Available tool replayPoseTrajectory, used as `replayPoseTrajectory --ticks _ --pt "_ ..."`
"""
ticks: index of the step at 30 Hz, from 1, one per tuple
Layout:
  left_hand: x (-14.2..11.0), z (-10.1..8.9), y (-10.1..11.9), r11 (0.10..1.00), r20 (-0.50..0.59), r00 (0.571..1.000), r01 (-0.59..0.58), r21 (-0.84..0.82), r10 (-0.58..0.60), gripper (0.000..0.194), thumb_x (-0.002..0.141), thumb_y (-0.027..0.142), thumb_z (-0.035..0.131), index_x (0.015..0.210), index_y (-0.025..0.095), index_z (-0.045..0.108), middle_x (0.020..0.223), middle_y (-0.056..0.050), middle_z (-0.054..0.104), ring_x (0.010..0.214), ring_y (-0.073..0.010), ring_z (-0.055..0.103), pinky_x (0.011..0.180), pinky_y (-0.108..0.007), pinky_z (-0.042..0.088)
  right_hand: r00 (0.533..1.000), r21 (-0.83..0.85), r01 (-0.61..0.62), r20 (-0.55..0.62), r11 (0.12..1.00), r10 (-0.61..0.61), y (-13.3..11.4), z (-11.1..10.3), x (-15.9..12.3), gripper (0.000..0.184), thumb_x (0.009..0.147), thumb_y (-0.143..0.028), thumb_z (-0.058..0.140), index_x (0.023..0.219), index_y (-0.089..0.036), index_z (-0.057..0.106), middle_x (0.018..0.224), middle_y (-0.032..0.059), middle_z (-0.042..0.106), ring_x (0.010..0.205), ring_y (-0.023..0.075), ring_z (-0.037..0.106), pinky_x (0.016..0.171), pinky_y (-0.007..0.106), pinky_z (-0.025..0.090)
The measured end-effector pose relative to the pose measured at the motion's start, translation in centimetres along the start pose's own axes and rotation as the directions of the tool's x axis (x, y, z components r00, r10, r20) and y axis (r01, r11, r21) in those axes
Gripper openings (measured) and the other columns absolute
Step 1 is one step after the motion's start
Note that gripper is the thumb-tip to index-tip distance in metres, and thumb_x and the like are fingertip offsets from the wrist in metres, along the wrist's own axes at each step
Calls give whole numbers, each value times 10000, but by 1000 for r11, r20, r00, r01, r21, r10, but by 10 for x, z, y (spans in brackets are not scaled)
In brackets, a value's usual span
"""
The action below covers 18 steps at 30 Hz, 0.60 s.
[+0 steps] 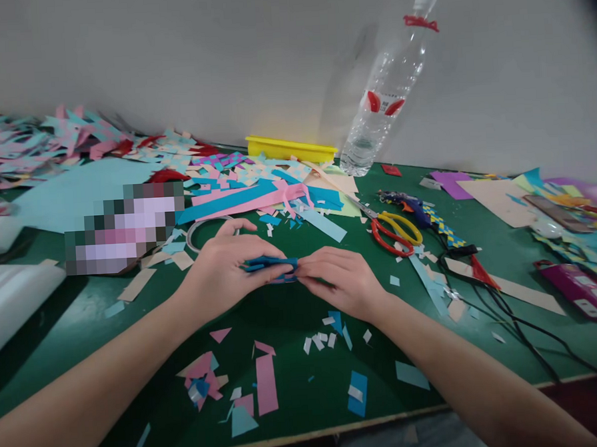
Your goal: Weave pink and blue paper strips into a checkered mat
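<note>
Over the middle of the green table, a small folded piece of blue paper is held between both hands. My left hand is closed on its left part, thumb below and fingers above. At its right end, the fingertips of my right hand pinch the paper's edge. My fingers cover much of the piece, so its full shape is hidden. Behind my left hand lies a roll of clear tape, partly covered. Red and yellow-handled scissors rest beyond my right hand.
Paper scraps litter the green table. A clear bottle stands at the wall by a yellow tray. To the right are a glue gun, black cables and a purple box. Cut strips lie behind my hands.
</note>
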<state>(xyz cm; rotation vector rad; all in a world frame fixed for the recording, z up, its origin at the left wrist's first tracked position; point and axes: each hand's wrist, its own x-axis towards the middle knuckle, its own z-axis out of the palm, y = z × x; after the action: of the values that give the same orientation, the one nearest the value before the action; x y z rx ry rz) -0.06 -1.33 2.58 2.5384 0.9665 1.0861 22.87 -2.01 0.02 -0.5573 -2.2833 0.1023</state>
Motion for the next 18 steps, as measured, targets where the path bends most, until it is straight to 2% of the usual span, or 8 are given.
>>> replayPoseTrajectory --ticks 7,11,16,18 --pt "0 1 -1 997 -38 999 -4 76 7 288 925 506 565 811 288 714 776 40 762 666 -186 636 946 -404 467 1000 13 -14 3 1000 14 0 -1 1 94 922 -155 575 956 -207 645 947 56 762 853 157 714 815 303 590" --pt "-1 1 -1 996 -21 999 -28 90 30 289 940 477 559 823 261 710 781 32 764 665 -172 633 961 -401 451 999 9 -34 5 999 34 1 0 1 83 925 -156 575 954 -203 638 914 48 759 827 155 703 779 291 582" --pt "0 -1 3 998 -10 999 -37 45 37 233 934 418 596 827 244 708 793 24 769 650 -155 636 958 -400 448 988 66 -155 19 986 154 0 2 -3 55 916 -225 617 969 -212 623 875 36 740 805 144 697 727 259 573" --pt "1 -1 4 999 2 999 -47 22 47 234 941 404 590 825 239 708 784 26 772 618 -145 636 955 -400 446 973 119 -231 34 966 228 -1 2 -4 127 889 -267 664 989 -214 608 897 30 727 802 138 703 726 248 577"
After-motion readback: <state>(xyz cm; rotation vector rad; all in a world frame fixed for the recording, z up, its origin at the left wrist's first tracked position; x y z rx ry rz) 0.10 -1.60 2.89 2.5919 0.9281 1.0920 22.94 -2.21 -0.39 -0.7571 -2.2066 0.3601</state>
